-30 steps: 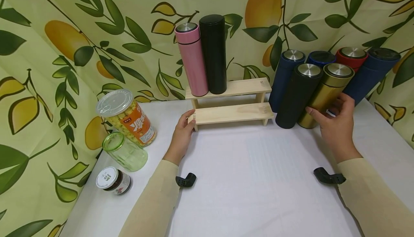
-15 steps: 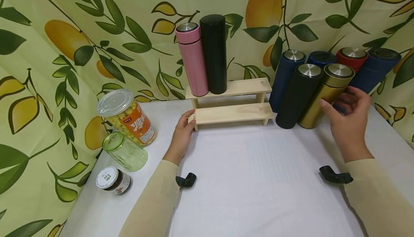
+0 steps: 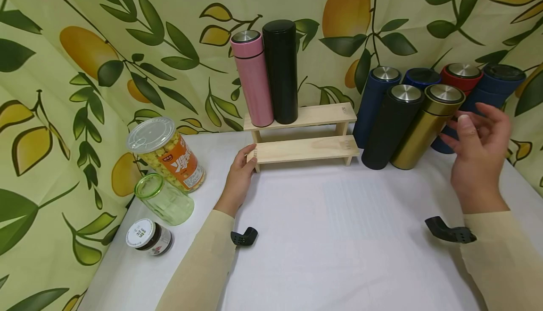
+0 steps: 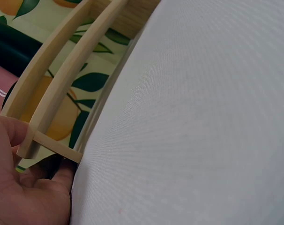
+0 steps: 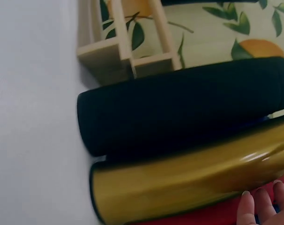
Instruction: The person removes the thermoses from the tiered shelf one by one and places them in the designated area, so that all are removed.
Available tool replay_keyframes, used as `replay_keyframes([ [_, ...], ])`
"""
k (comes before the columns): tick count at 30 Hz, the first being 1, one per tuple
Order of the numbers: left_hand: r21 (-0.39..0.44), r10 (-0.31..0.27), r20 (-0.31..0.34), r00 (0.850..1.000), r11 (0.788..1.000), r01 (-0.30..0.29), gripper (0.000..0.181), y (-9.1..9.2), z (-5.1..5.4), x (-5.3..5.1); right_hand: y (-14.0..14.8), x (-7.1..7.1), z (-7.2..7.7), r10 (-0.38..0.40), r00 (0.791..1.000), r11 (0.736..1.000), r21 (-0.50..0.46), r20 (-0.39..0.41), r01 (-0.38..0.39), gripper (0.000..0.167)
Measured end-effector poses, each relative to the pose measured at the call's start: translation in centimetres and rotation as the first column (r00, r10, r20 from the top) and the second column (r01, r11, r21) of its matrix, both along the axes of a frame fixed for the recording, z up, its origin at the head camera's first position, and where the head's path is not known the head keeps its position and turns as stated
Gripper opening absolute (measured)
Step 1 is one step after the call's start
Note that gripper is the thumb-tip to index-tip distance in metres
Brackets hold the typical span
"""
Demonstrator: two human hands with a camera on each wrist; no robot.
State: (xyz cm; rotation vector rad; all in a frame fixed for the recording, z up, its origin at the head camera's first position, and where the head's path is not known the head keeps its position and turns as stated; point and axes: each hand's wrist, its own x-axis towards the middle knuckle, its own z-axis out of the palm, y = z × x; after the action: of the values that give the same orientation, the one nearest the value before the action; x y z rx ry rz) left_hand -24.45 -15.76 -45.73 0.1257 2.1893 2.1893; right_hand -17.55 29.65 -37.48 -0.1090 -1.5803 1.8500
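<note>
Leaf-and-fruit cloth (image 3: pixel 169 0) hung behind everything, filling the upper frame and the left side. White-covered table (image 3: pixel 322 245) below it, centre and bottom. Two-step wooden stand (image 3: pixel 305 150) just above centre. Pink flask (image 3: pixel 254 85) and glossy black flask (image 3: pixel 281 75) upright on its upper step, left half, side by side.

Six more flasks crowd the upper right: matte black flask (image 3: pixel 388 132) and gold flask (image 3: pixel 424 132) in front; left blue flask (image 3: pixel 368 113), blue-rimmed flask (image 3: pixel 422 76), red flask (image 3: pixel 460 77) and right blue flask (image 3: pixel 492 87) behind. Snack tub (image 3: pixel 180 160), clear-lidded, orange label, left of centre.

Left hand (image 3: pixel 237 174), centre, pinches the left end of the stand's lower step, thumb on top. Right hand (image 3: pixel 479 160), right side: fingers loosely bent and spread, nothing held, just beside the gold flask; whether a fingertip touches it, I can't tell.

Green glass jar (image 3: pixel 171 205) near the tub. Smallest: white-lidded dark jar (image 3: pixel 150 238), lower left.
</note>
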Motion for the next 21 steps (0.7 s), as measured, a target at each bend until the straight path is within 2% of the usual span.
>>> replay_keyframes([
  [5,0.008,-0.004,0.002,1.000,1.000,0.004,0.046,0.0,0.0,0.0,-0.6,0.5,1.0,-0.042,0.999,0.998,0.055,-0.031,0.043,0.043],
  [9,0.008,-0.002,0.003,1.000,1.000,0.002,0.045,0.0,0.0,0.0,-0.8,0.7,1.5,-0.022,0.994,1.000,0.018,-0.110,0.024,0.044],
  [15,0.014,0.001,0.007,1.000,1.000,-0.001,0.045,0.0,0.0,0.0,-2.0,1.1,2.1,0.044,0.981,0.997,-0.053,-0.191,-0.055,0.050],
  [21,0.023,0.001,-0.002,1.000,1.000,0.000,0.046,0.0,0.0,0.0,-3.7,1.1,1.5,0.166,0.937,0.974,-0.097,-0.307,-0.204,0.056],
])
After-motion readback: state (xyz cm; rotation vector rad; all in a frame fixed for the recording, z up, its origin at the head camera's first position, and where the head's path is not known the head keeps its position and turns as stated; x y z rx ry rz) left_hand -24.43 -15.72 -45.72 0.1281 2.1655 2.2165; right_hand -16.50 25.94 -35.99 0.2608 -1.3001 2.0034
